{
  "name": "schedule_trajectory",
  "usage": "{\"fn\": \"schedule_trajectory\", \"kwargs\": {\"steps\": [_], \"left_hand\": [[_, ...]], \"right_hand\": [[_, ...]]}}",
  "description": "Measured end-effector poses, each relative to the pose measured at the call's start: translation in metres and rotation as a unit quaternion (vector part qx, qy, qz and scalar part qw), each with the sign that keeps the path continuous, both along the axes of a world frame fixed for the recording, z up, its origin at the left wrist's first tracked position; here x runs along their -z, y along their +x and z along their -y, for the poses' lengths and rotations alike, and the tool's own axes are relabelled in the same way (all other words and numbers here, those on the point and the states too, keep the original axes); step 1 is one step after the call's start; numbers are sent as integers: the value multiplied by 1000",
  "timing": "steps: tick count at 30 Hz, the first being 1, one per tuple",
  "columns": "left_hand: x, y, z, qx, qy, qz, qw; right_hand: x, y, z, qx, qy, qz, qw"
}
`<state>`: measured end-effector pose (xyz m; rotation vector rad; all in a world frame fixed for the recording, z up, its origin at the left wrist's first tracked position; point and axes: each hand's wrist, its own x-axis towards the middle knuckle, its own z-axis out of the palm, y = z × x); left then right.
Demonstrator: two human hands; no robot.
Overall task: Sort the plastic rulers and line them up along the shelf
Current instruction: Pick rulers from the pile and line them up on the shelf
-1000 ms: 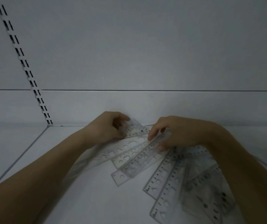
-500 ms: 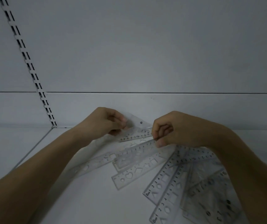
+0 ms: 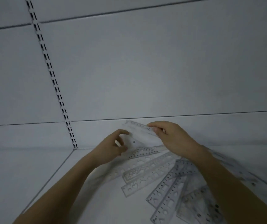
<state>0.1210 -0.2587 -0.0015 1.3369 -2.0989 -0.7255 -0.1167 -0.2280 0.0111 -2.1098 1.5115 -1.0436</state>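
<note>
Both hands point(image 3: 174, 139) hold clear ruler point(image 3: 139, 131) w/ fingers point(image 3: 152, 126) above pile point(image 3: 166, 178).

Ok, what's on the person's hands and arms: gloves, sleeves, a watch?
Nothing shows. The left hand and right hand are bare, no gloves or rings visible. Both forearms are uncovered down to the frame edge: no sleeves, watch or bands in view.

Bare shelf point(image 3: 52, 196) lies open left of the hands point(image 3: 111, 147); fanned rulers point(image 3: 166, 183) crowd the right.
</note>
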Motion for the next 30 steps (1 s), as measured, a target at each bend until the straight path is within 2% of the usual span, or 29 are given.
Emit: {"fn": "schedule_trajectory", "kwargs": {"steps": [6, 12, 21, 25, 30], "left_hand": [[-2, 46, -22, -47, -37, 50, 997], [-11, 126, -45, -89, -50, 38, 994], [-15, 303, -111, -166, -58, 73, 982], [-14, 399, -147, -218, -54, 65, 972], [-18, 498, -180, -277, -51, 29, 959]], "right_hand": [[-6, 22, -8, 16, 12, -31, 999], [-18, 93, -18, -11, 3, -60, 998], [-23, 274, -42, -99, 15, -115, 988], [-27, 364, -51, -137, 9, -156, 978], [-35, 458, -55, -158, -3, -150, 976]]}}
